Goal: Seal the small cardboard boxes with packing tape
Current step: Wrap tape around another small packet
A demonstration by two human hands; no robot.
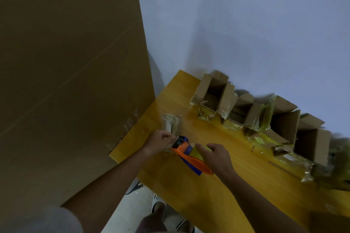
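Note:
An orange and blue tape dispenser (186, 154) with a yellowish tape roll lies over the near left part of the yellow wooden table (189, 185). My right hand (216, 157) grips the roll end of the dispenser. My left hand (161, 141) pinches the clear tape end at the dispenser's mouth. A crumpled wad of clear tape (172, 122) lies just beyond my left hand. Several small cardboard boxes, the nearest-left one (214, 96) with flaps up, stand open in a row along the wall, with another (310, 143) at the right.
A large cardboard sheet (66, 81) stands upright at the table's left edge. Scraps of clear tape and plastic (295, 159) litter the table in front of the boxes. Below the table edge are the floor and a foot in a slipper (158, 208).

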